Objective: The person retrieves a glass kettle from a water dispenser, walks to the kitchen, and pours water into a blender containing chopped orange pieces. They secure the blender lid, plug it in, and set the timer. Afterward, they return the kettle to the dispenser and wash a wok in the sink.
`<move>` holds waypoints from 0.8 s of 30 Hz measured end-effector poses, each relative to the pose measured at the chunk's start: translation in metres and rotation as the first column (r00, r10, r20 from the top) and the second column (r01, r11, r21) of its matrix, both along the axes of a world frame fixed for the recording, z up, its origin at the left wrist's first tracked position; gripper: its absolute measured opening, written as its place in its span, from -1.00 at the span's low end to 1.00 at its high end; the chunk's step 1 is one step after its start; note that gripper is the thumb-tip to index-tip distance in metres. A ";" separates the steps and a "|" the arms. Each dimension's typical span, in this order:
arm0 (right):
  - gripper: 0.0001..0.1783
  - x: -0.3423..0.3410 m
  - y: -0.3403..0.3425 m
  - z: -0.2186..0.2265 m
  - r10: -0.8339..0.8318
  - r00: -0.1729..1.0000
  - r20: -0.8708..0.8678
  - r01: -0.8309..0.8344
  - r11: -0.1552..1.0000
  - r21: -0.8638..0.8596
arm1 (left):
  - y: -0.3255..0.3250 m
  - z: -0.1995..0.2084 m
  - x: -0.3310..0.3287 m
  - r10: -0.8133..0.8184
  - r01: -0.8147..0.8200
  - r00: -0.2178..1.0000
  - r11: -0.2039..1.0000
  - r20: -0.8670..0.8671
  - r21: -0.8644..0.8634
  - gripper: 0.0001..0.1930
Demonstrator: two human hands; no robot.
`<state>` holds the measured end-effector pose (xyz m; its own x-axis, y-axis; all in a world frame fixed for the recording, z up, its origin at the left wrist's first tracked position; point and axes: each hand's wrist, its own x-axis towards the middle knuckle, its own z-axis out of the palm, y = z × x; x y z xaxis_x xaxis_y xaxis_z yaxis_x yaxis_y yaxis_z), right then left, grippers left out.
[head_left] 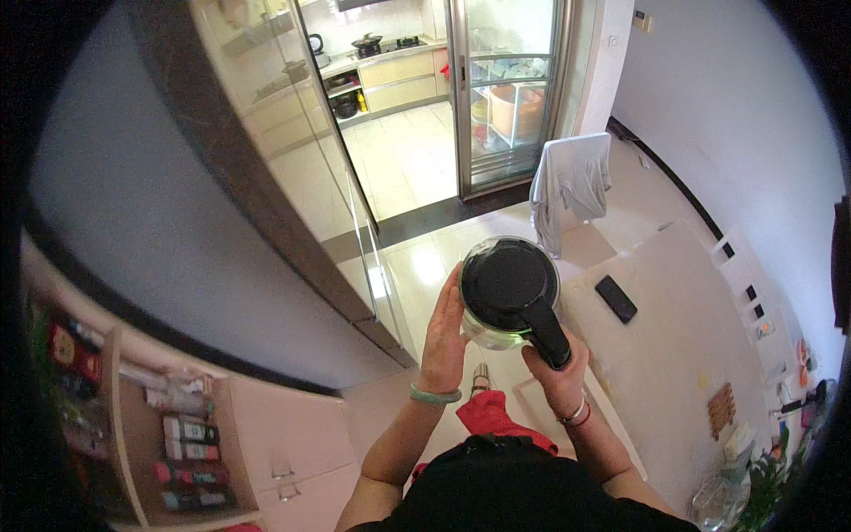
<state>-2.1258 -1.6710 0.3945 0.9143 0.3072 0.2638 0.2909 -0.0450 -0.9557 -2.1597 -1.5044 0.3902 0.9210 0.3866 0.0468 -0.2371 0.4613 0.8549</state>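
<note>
In front of my body I hold up a glass kettle [507, 277] with a black lid and a black handle. My right hand [558, 371] is wrapped round the handle at its lower right. Against the left side of the glass rests my left hand [443, 328], its fingers stretched out along the wall. A faint green tint shows through the lower glass; what is inside is mostly hidden by the lid.
A white chair [581, 151] with a grey cloth over it stands ahead. On the right, a table [651, 346] bears a black phone [616, 300]. An open glass sliding door [510, 97] leads to a kitchen. A shelf cabinet [292, 434] stands at the lower left.
</note>
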 end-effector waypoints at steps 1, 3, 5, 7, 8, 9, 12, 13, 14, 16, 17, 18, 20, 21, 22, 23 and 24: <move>-0.83 0.022 0.013 -0.001 -0.007 1.000 0.024 0.007 1.000 0.003 | 0.013 0.000 0.022 0.003 -0.003 1.000 1.000 0.001 0.006 -0.43; -0.82 0.068 0.038 -0.010 0.013 0.997 0.077 -0.011 1.000 -0.018 | 0.038 0.002 0.063 0.020 -0.020 1.000 1.000 -0.002 0.013 -0.43; -0.82 0.115 0.064 -0.014 0.036 0.995 0.091 -0.035 0.999 -0.013 | 0.062 0.008 0.104 0.057 -0.057 0.998 0.998 -0.007 0.024 -0.43; -0.81 0.157 0.089 -0.015 0.054 0.997 0.055 -0.054 0.998 0.010 | 0.088 0.009 0.146 0.063 -0.063 0.998 0.998 -0.011 0.017 -0.43; -0.81 0.175 0.104 -0.015 0.057 0.997 0.061 -0.057 0.998 0.001 | 0.101 0.008 0.163 0.067 -0.067 0.998 0.998 -0.019 0.012 -0.43; -0.81 0.193 0.119 -0.013 0.058 0.996 0.067 -0.057 0.998 -0.008 | 0.115 0.006 0.179 0.072 -0.070 0.996 0.997 -0.050 0.028 -0.43; -0.81 0.257 0.158 -0.017 0.084 0.994 0.064 -0.082 0.996 -0.038 | 0.157 -0.004 0.239 0.080 -0.076 0.995 0.995 -0.067 0.063 -0.43; -0.80 0.277 0.169 -0.019 0.092 0.995 0.046 -0.089 0.995 -0.053 | 0.169 -0.006 0.259 0.075 -0.071 0.995 0.996 -0.062 0.063 -0.43; -0.80 0.296 0.181 -0.019 0.090 0.996 0.013 -0.089 0.994 -0.059 | 0.181 -0.010 0.278 0.071 -0.067 0.996 0.996 -0.057 0.062 -0.42; -0.80 0.336 0.210 -0.017 0.089 0.995 -0.050 -0.092 0.994 -0.066 | 0.211 -0.017 0.316 0.066 -0.063 0.996 0.997 -0.065 0.043 -0.40; -0.81 0.357 0.225 -0.018 0.094 0.993 -0.066 -0.098 0.994 -0.057 | 0.228 -0.020 0.336 0.066 -0.063 0.996 0.997 -0.067 0.036 -0.39; -0.81 0.378 0.241 -0.020 0.101 0.992 -0.082 -0.105 0.993 -0.049 | 0.243 -0.022 0.355 0.066 -0.064 0.995 0.998 -0.081 0.029 -0.38; -0.82 0.423 0.274 -0.022 0.104 0.991 -0.084 -0.108 0.993 -0.039 | 0.277 -0.022 0.397 0.060 -0.059 0.993 0.998 -0.100 0.010 -0.37; -0.82 0.445 0.290 -0.026 0.104 0.992 -0.074 -0.107 0.994 -0.036 | 0.294 -0.023 0.418 0.059 -0.059 0.993 0.998 -0.099 0.009 -0.37; -0.82 0.469 0.308 -0.026 0.105 0.992 -0.065 -0.107 0.994 -0.030 | 0.312 -0.020 0.441 0.059 -0.059 0.993 0.998 -0.100 0.010 -0.37; -0.83 0.493 0.325 -0.026 0.109 0.991 -0.081 -0.111 0.994 -0.021 | 0.330 -0.017 0.464 0.059 -0.058 0.993 0.998 -0.102 0.011 -0.37; -0.83 0.516 0.343 -0.027 0.113 0.989 -0.097 -0.114 0.993 -0.013 | 0.349 -0.013 0.488 0.057 -0.058 0.994 0.998 -0.097 -0.001 -0.37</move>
<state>-1.6097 -1.3283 0.3679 0.8942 0.4143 0.1697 0.2018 -0.0346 -0.9788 -1.6716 -1.1551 0.3768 0.8974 0.4391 -0.0433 -0.1791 0.4522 0.8737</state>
